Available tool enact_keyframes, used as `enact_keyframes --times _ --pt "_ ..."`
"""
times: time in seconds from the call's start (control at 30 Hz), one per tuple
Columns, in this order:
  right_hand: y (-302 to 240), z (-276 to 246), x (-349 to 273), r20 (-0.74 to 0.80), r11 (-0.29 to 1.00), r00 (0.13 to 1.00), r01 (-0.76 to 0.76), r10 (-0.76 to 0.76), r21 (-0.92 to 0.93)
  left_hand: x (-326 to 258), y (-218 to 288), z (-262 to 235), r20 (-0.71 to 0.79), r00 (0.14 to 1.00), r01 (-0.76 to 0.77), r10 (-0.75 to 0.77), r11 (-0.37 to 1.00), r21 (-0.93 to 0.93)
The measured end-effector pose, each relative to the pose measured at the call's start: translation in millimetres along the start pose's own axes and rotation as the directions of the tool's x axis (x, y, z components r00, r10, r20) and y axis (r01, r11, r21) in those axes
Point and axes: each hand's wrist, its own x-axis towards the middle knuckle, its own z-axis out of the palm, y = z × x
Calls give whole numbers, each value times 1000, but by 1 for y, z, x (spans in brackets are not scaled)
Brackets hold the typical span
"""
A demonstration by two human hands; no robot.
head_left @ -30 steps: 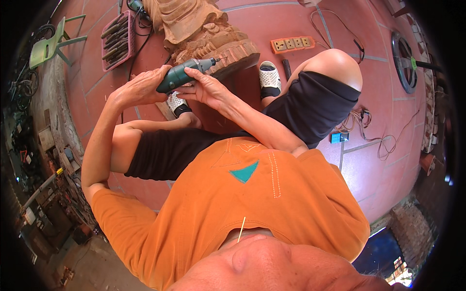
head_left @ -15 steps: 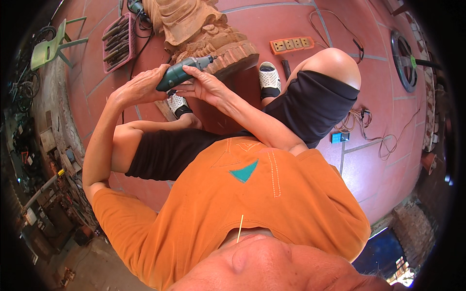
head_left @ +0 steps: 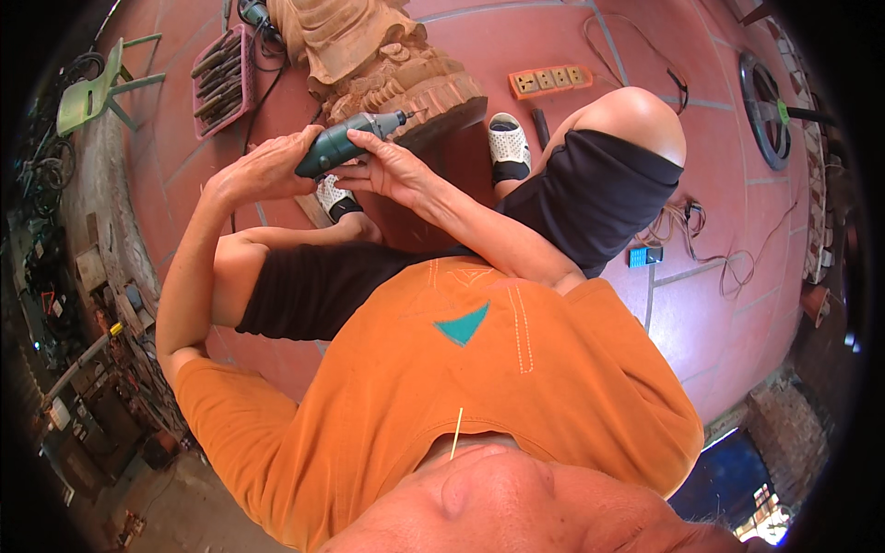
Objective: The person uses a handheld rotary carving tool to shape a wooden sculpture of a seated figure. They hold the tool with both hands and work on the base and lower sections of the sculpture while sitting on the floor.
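I see both hands closed on a green rotary tool (head_left: 348, 140), held just in front of the carved wooden statue (head_left: 387, 64). My left hand (head_left: 263, 170) wraps the rear of the tool's body, fingers curled over the top and the tool lying across the palm side of them. My right hand (head_left: 392, 166) grips the front half from below, its fingers (head_left: 369, 140) narrow and pressed to the barrel, thumb side up. The tool's thin bit pokes out past the right fingertips, toward the statue's carved base; I cannot tell if the tip touches the wood. Beyond the left fingers lies a pink tray of chisels (head_left: 221, 78). Beyond the right fingers, well apart, an orange power strip (head_left: 551, 81) sits on the red tiled floor (head_left: 719, 276). A white sandal (head_left: 508, 146) shows just beside the right wrist
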Motion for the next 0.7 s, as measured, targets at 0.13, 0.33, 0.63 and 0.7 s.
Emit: enact_keyframes --times 0.13,0.33,0.63,0.7 --pt "2 6 -5 -44 1000 999 -17 17 8 -1 -2 4 -4 998 -59 59 998 -9" --pt "4 6 -8 -34 999 999 -7 9 44 -1 4 -2 35 999 -9 10 1000 -14" --pt "0 11 -10 -56 998 998 30 -27 60 2 1 -4 -8 997 -71 71 997 -9" --pt "-1 7 -8 -42 998 999 30 -28 60 3 3 -6 -7 997 -75 75 997 -3"
